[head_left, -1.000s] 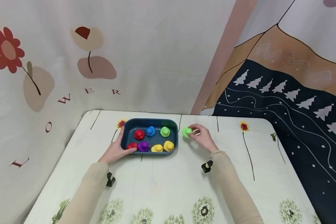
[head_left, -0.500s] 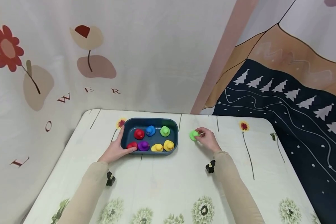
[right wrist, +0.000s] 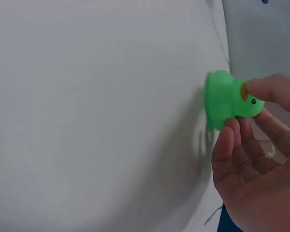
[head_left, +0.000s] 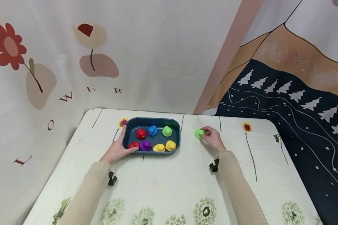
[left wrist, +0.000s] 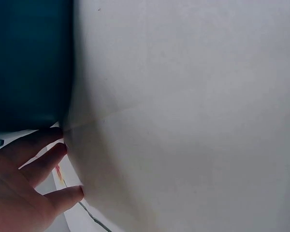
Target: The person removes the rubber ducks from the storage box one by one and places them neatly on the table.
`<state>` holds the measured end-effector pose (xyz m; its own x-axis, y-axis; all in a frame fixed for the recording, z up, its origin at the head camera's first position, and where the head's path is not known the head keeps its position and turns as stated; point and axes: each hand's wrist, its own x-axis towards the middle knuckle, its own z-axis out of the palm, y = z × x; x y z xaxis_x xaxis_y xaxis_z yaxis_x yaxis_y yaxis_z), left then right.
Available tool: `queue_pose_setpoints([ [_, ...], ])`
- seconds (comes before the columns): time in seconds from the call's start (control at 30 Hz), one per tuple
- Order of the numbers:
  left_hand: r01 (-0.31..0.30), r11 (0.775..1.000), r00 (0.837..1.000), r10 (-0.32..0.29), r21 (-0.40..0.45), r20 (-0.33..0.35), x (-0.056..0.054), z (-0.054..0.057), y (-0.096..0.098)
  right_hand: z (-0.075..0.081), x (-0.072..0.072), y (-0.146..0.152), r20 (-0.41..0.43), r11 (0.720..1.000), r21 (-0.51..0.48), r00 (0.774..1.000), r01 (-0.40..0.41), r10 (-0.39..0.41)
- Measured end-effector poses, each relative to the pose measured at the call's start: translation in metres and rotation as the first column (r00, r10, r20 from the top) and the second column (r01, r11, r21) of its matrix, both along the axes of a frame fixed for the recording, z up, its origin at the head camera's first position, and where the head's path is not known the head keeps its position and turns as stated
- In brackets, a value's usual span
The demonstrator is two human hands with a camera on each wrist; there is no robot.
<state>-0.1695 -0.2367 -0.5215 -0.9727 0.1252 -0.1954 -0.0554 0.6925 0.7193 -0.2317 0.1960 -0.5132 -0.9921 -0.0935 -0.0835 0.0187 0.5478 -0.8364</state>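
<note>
A dark blue tray stands on the table, with red, blue, purple, yellow and green rubber ducks inside. My left hand holds its left end, thumb over the front rim and fingers along the side. In the left wrist view, the fingertips reach the tray's outer wall. To the right of the tray, my right hand pinches a light green rubber duck from the right. The right wrist view shows thumb and fingers around the duck's head, its flat base close to the tablecloth.
A white tablecloth printed with flowers covers the table. Behind it hang a pale printed cloth and, at right, a dark one with white trees. Each wrist carries a small black device, such as the right one.
The right hand has moved right with the light green duck, away from the tray's right side. The left hand stays at the tray, which has not moved on the table.
</note>
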Motion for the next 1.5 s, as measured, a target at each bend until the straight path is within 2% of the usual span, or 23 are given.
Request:
queue_pose_setpoints([
  [0.27,-0.004,1.0,1.0,0.004,-0.001,-0.011,-0.001,0.003,0.001,-0.005,0.001,0.002,0.021,1.0,-0.01,1.0,0.015,-0.014],
  [0.47,0.005,1.0,1.0,-0.005,-0.012,-0.009,-0.001,0.003,0.0,-0.005,0.001,0.005,0.017,1.0,-0.005,1.0,-0.003,0.004],
  [0.6,-0.002,1.0,1.0,0.002,-0.012,-0.005,0.0,0.002,0.0,-0.002,0.002,0.009,0.009,1.0,-0.01,1.0,-0.008,0.008],
  [0.83,-0.001,1.0,1.0,0.001,-0.01,0.002,0.0,0.002,0.002,0.011,0.001,0.018,-0.01,0.998,-0.057,1.0,0.029,-0.03],
  [1.0,-0.007,1.0,1.0,0.007,-0.009,0.007,0.001,0.003,0.002,0.02,0.0,0.019,-0.057,0.997,-0.073,0.998,0.005,-0.01],
  [1.17,0.002,1.0,1.0,-0.002,-0.004,-0.002,-0.001,0.003,0.0,0.026,0.001,0.014,-0.056,0.997,-0.069,0.998,-0.019,0.016],
  [1.5,-0.006,1.0,1.0,0.006,-0.011,0.001,0.001,0.003,0.0,0.04,0.006,-0.007,-0.118,0.989,-0.077,0.986,-0.126,0.116],
])
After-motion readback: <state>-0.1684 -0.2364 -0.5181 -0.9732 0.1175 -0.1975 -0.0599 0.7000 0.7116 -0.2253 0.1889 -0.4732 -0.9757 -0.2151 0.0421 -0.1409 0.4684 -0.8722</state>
